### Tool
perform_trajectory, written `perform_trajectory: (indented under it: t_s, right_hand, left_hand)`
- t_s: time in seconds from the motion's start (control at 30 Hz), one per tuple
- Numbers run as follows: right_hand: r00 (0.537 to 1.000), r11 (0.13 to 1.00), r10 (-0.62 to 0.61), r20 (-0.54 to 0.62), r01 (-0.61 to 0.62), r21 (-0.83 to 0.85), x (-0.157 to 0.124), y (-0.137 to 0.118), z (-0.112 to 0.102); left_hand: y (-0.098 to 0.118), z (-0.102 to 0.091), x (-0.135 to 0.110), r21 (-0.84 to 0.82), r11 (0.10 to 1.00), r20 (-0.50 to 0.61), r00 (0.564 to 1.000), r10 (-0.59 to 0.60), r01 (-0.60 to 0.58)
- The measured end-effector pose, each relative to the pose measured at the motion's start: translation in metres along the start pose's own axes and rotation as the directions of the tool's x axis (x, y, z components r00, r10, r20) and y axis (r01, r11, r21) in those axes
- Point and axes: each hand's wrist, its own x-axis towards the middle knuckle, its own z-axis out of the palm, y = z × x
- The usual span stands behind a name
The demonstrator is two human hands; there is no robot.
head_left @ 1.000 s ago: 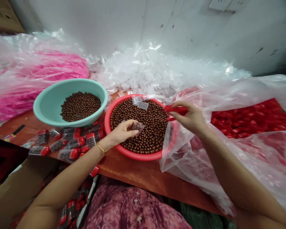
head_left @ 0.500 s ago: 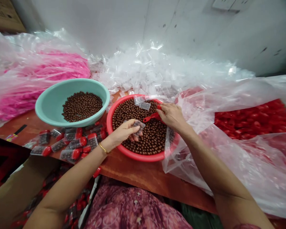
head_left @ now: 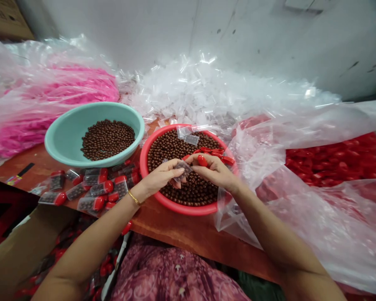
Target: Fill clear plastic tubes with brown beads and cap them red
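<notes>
- small clear bag [head_left: 183, 170]: held over the red plastic basin [head_left: 175, 205], dark round contents showing through the film.
- left grip [head_left: 158, 177]: clenched, thumb and fingers pinching the small clear bag.
- right grip [head_left: 213, 169]: almost closed, fingertips pinching a red plastic cap [head_left: 202, 160] right beside the bag; more red caps [head_left: 221, 152] lie at the basin's far edge.
- risk, judged: a slip of either pinch could drop the bag or cap among the brown balls [head_left: 175, 144], where either would be awkward to retrieve.
- basin: on the wooden desk [head_left: 181, 228], heaped with balls, two flat clear bags [head_left: 184, 132] on top.
- around: teal basin [head_left: 64, 142] of balls to the left; filled capsule tubes [head_left: 94, 203] on the desk; bagged red caps [head_left: 332, 161] right; loose clear bags [head_left: 207, 94] behind.
</notes>
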Motion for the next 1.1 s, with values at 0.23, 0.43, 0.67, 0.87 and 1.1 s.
perform_trajectory:
  t_s: [0.23,0.43,0.67,0.87,1.1]
  right_hand:
    - [1.000,0.999,-0.029,0.010,0.029,-0.015,-0.003,0.003,0.001]
    - [0.952,0.933,0.292,-0.086,-0.264,0.243,-0.008,0.010,0.002]
    - [0.875,0.857,0.467,-0.131,-0.411,0.312,-0.017,0.012,-0.004]
    - [0.851,0.861,0.457,-0.258,-0.351,0.369,-0.014,0.008,0.001]
    - [0.815,0.739,0.465,-0.346,-0.143,0.658,0.014,-0.003,0.025]
  left_hand:
    - [-0.001,-0.001,0.002,0.029,0.999,0.027,0.999,0.017,-0.018]
    - [-0.001,-0.001,0.001,0.071,0.997,0.015,1.000,0.023,-0.024]
    - [-0.003,0.001,0.001,0.135,0.990,0.051,0.998,0.021,-0.028]
    - [-0.003,0.002,0.000,0.167,0.985,0.070,0.997,0.019,-0.030]
    - [-0.004,0.004,0.001,0.225,0.974,0.122,0.993,-0.001,-0.027]
